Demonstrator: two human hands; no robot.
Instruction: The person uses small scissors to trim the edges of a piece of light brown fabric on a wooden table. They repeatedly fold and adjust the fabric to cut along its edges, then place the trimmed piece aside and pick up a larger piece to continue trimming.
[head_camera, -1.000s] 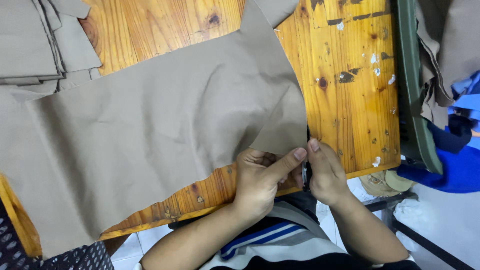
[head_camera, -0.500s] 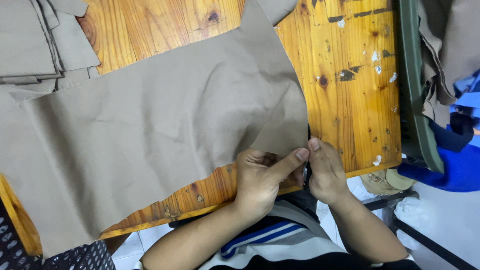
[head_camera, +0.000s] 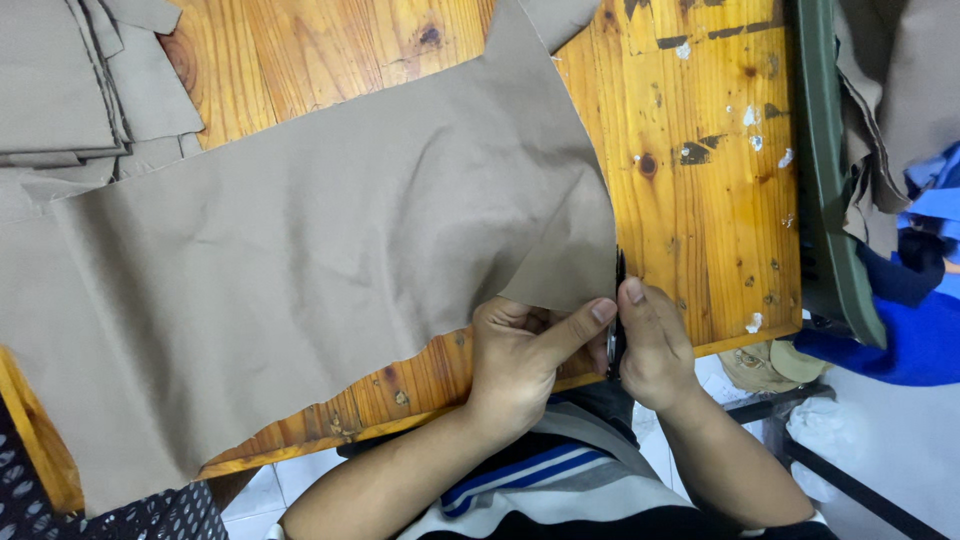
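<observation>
Two hands meet at the near edge of the wooden table (head_camera: 700, 200), close to its right corner. Left hand (head_camera: 520, 355) is closed on the big tan cloth (head_camera: 330, 260), with the thumb stretched across to pinch the cloth's lifted near corner. Right hand (head_camera: 650, 345) is curled tight around dark scissors (head_camera: 618, 320), and only a thin strip of the blades shows between the two hands, right at the cloth's edge. Most of the cloth lies flat and covers the middle and left side of the table, and its left end hangs over the near edge. More tan pieces (head_camera: 80, 90) are stacked at the far left corner. A green crate (head_camera: 825, 200) stands just past the right edge, with tan and blue cloth (head_camera: 920, 300) piled beside it. Things could go wrong here, I think. The left thumb is very close to the blades, so it could get nipped if the cloth slips. The hanging end could also tug the cloth sideways, and then the cut might go crooked. The lifted corner is a bit wrinkled, so the blades could catch a fold.
</observation>
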